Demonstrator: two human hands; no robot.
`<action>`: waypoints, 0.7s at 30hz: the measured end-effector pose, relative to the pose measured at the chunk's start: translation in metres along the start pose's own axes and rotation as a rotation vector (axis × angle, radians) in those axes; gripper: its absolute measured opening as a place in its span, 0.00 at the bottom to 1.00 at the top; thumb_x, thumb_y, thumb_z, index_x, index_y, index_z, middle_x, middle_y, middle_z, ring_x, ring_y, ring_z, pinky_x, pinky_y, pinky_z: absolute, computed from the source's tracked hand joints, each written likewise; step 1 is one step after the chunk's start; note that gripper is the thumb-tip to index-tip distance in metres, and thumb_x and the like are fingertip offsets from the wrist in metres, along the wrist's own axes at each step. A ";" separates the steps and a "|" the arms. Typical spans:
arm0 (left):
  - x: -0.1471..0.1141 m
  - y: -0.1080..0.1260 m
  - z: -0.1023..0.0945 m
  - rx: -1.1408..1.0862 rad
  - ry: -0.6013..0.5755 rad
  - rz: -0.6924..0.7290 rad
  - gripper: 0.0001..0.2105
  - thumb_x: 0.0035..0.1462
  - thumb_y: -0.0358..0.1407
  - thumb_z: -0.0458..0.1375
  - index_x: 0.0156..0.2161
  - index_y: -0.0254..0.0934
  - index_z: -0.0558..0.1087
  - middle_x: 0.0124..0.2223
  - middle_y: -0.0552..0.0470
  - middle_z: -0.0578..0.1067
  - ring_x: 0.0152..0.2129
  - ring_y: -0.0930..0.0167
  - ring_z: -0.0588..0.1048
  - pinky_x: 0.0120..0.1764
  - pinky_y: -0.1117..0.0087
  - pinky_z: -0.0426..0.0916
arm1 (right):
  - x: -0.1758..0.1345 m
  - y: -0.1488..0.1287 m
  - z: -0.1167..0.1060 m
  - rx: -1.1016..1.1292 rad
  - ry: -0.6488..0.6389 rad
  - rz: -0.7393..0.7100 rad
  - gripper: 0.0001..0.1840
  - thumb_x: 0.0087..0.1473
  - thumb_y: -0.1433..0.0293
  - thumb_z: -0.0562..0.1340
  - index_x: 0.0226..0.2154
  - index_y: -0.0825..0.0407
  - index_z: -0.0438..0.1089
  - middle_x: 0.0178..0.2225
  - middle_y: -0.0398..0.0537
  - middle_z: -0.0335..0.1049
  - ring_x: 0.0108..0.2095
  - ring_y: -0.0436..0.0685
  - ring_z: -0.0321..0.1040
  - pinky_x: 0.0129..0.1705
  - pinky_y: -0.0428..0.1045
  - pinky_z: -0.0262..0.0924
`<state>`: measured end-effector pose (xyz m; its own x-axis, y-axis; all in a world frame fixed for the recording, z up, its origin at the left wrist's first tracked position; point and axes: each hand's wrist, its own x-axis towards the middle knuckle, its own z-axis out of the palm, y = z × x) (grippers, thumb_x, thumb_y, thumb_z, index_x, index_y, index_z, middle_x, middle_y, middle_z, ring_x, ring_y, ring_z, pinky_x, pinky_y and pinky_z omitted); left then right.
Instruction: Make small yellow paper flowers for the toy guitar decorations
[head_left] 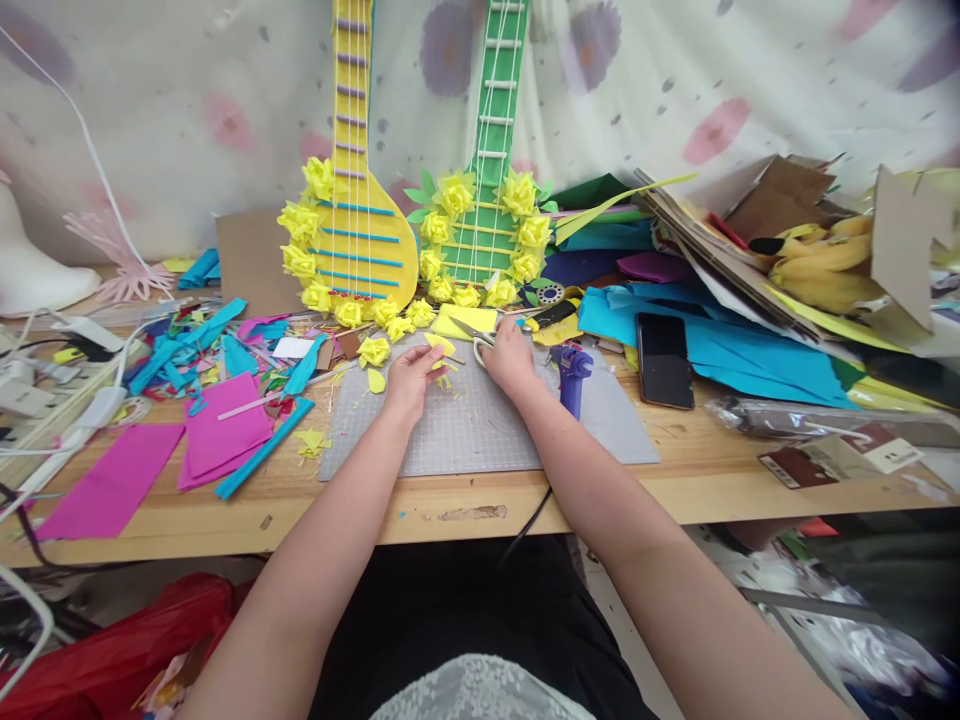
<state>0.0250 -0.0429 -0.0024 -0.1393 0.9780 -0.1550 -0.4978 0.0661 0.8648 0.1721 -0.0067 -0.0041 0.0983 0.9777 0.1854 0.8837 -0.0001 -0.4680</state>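
Note:
My left hand pinches a small yellow petal-shaped piece above the grey cutting mat. Fingers of my right hand are closed around a pair of scissors, whose blades point left towards the yellow piece. Whether the blades touch it, I cannot tell. A yellow sheet lies just beyond the scissors. Left of my left hand are a yellow paper rose and a loose yellow petal. To the right of my right hand, a purple glue gun is on the mat.
A yellow craft lute and a green one, trimmed with yellow roses, lean at the back. Magenta sheets and blue scraps lie left. A phone, blue sheets and cardboard are right; a power strip is far left.

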 end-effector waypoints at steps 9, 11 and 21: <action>0.005 -0.007 0.000 0.336 0.032 0.201 0.09 0.34 0.36 0.65 0.22 0.35 0.70 0.22 0.57 0.68 0.21 0.78 0.65 0.26 0.77 0.62 | -0.007 -0.005 -0.002 0.523 -0.006 -0.153 0.12 0.51 0.66 0.53 0.39 0.52 0.55 0.40 0.53 0.66 0.42 0.55 0.63 0.45 0.52 0.57; 0.008 -0.009 -0.002 0.387 0.044 0.242 0.08 0.36 0.35 0.65 0.23 0.36 0.71 0.22 0.57 0.67 0.22 0.77 0.65 0.28 0.77 0.61 | -0.011 -0.008 0.002 0.813 -0.174 -0.152 0.16 0.48 0.62 0.56 0.39 0.50 0.53 0.37 0.47 0.67 0.38 0.52 0.66 0.42 0.50 0.60; 0.015 -0.017 -0.009 0.515 0.066 0.331 0.07 0.37 0.37 0.64 0.24 0.36 0.73 0.24 0.56 0.66 0.21 0.76 0.61 0.28 0.75 0.57 | -0.014 -0.016 0.014 1.072 -0.270 0.001 0.22 0.37 0.68 0.63 0.36 0.49 0.53 0.27 0.37 0.66 0.29 0.48 0.66 0.39 0.50 0.61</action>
<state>0.0233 -0.0312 -0.0235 -0.2771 0.9497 0.1461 0.0561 -0.1358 0.9891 0.1506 -0.0179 -0.0114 -0.1201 0.9914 0.0511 0.0167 0.0535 -0.9984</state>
